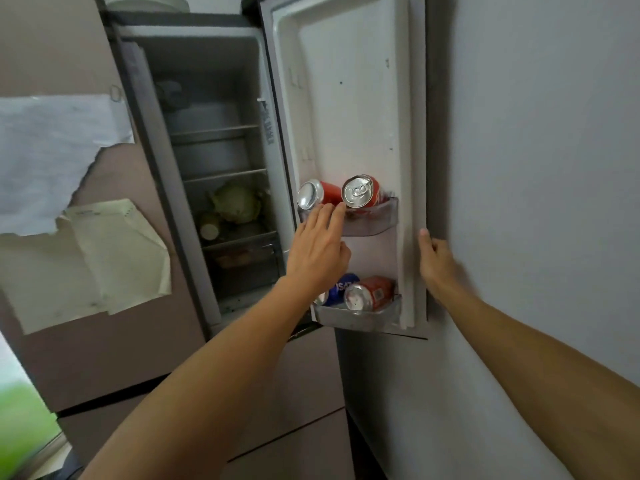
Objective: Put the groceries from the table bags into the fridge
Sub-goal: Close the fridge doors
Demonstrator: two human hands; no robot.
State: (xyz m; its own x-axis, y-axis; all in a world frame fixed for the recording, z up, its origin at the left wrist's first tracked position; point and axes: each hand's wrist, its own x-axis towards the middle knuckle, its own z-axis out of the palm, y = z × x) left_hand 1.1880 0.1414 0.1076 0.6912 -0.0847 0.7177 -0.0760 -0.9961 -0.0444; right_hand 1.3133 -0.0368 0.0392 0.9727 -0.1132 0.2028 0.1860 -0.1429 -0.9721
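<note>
The fridge door (346, 98) stood wide open, with the right hand (434, 258) gripping its outer edge, thumb on the inner face and fingers wrapped out of sight behind; the left hand (317, 251) was open, its fingers straight and reaching up to the upper door shelf (374, 220). Two red cans leaned in that shelf, the left can (313, 195) and the right can (362, 192), both tilted with their tops toward the camera; the fingertips lay at the gap between them, though the blur made it hard to say whether they touched metal or only the shelf rim.

The step in hand looked like settling these cans so they would sit securely. To do it well, the right hand should brace the door so it did not swing under the push; the left should press each can back and upright against the door liner, one at a time (a shove on both at once could tip one over the low rim).

Below, the lower door shelf (360, 317) already held a blue can (343, 287) and a red can (369, 294); a cabbage (237, 204) sat inside the fridge.
</note>
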